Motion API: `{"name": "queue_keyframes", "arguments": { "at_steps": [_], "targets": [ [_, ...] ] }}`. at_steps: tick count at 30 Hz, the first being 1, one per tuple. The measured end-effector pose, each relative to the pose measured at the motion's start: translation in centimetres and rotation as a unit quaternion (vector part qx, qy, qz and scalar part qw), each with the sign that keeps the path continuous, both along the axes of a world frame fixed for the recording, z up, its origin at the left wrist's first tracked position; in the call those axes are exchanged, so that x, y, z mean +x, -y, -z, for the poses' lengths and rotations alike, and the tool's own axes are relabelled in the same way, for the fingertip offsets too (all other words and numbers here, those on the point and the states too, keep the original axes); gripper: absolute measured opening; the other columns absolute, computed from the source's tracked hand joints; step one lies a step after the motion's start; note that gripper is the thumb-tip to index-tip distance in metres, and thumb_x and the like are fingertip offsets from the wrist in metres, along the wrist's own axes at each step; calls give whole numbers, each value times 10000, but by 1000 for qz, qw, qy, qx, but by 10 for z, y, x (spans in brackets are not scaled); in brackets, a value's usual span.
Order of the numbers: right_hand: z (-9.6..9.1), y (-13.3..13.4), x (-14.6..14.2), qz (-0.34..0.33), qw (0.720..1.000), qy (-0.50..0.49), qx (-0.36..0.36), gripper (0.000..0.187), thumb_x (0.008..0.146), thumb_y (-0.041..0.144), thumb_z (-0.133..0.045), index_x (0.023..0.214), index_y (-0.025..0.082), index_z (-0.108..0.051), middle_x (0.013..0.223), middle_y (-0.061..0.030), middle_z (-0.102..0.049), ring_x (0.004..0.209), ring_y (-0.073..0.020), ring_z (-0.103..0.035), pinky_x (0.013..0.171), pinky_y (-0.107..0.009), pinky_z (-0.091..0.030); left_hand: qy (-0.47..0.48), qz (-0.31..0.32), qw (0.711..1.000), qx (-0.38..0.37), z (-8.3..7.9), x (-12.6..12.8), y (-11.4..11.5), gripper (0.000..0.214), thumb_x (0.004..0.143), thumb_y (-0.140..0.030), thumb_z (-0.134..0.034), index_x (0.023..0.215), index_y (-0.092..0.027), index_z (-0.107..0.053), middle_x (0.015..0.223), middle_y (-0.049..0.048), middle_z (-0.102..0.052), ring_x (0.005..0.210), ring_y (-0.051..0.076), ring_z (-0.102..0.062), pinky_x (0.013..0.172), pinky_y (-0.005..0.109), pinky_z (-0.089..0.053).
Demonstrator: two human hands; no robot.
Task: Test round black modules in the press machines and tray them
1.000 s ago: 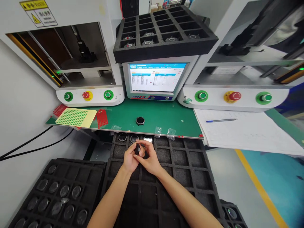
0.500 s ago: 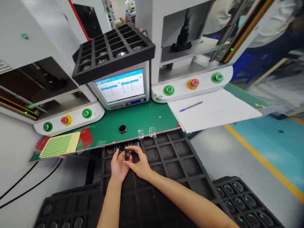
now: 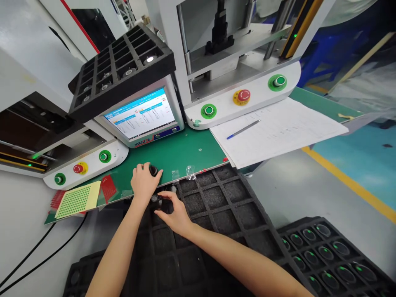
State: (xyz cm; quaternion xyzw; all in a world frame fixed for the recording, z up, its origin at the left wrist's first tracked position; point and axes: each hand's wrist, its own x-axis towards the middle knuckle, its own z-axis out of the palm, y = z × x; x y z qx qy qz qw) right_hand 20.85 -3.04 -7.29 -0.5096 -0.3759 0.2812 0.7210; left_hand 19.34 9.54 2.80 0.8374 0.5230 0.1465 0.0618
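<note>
My left hand [image 3: 144,181] reaches over the green bench edge, thumb and fingers closed round a round dark watch case [image 3: 153,170] on the bench top. Lower and a little to the right, my right hand [image 3: 175,214] pinches a small black part [image 3: 157,201] between thumb and fingers, above the black foam tray [image 3: 213,218]. The part's exact kind is hard to make out. Round pieces in the tray's far-left pockets are mostly covered by my hands and left forearm.
Two press machines with green buttons and red stop buttons [image 3: 243,95] flank a monitor [image 3: 139,113], which has a foam tray [image 3: 123,78] on top. Papers [image 3: 278,132] with a pen [image 3: 243,129], and a sticker sheet [image 3: 78,199], lie on the bench. Another tray [image 3: 331,251] holds round pieces at lower right.
My left hand has left the small black part and moved up and left to the watch case on the bench. My right hand keeps the part, slightly lower left. The view has shifted.
</note>
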Motion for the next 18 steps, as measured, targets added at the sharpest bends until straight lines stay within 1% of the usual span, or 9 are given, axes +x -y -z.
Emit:
{"name": "queue_keyframes", "arguments": {
  "at_steps": [2, 4, 7, 11, 15, 18],
  "targets": [
    [0, 0, 1, -7, 1000, 0, 0, 475, 701, 152, -741, 1128, 253, -558, 1132, -56, -687, 1055, -213, -671, 945, -373, -556, -46, 3, 999, 3, 3, 8, -6, 389, 801, -402, -658, 1084, -136, -680, 1093, 201, -615, 1074, 412, -580, 845, 501, -495],
    [0, -1, 2, -11, 1000, -3, -1, 475, 701, 148, -738, 1126, 254, -555, 1133, -55, -685, 1039, -211, -675, 931, -371, -566, -77, 20, 997, 0, 5, 9, -10, 347, 843, -380, -618, 1080, -142, -703, 1065, 181, -630, 1022, 373, -613, 867, 481, -498],
    [1, -1, 3, -15, 1000, -10, -4, 474, 706, 147, -732, 1130, 255, -549, 1136, -52, -677, 1031, -208, -675, 931, -375, -570, -98, 57, 994, -4, 5, 1, -14, 327, 865, -349, -604, 1120, -176, -714, 1087, 135, -639, 1045, 310, -618, 941, 414, -488],
    [1, 0, 2, -21, 1000, -18, -9, 465, 715, 147, -723, 1132, 248, -544, 1130, -56, -672, 1028, -210, -672, 931, -386, -572, -108, 79, 991, -11, 3, -9, -16, 391, 829, -326, -649, 1191, -186, -696, 1150, 119, -623, 1097, 288, -608, 972, 373, -489],
    [1, 0, 2, -26, 999, -17, -9, 457, 719, 149, -723, 1130, 240, -547, 1126, -62, -672, 1034, -214, -669, 932, -388, -575, -117, 80, 990, -16, 2, -11, -14, 369, 857, -279, -605, 1199, -175, -695, 1106, 119, -654, 1011, 277, -652, 911, 371, -523],
    [0, 0, 2, -24, 1000, -16, -9, 450, 721, 152, -726, 1125, 241, -551, 1118, -61, -674, 1059, -216, -666, 945, -386, -572, -129, 83, 988, -7, 3, -9, -8, 362, 885, -235, -556, 1209, -139, -684, 1130, 150, -663, 1035, 305, -642, 924, 398, -510]
  ]
}}
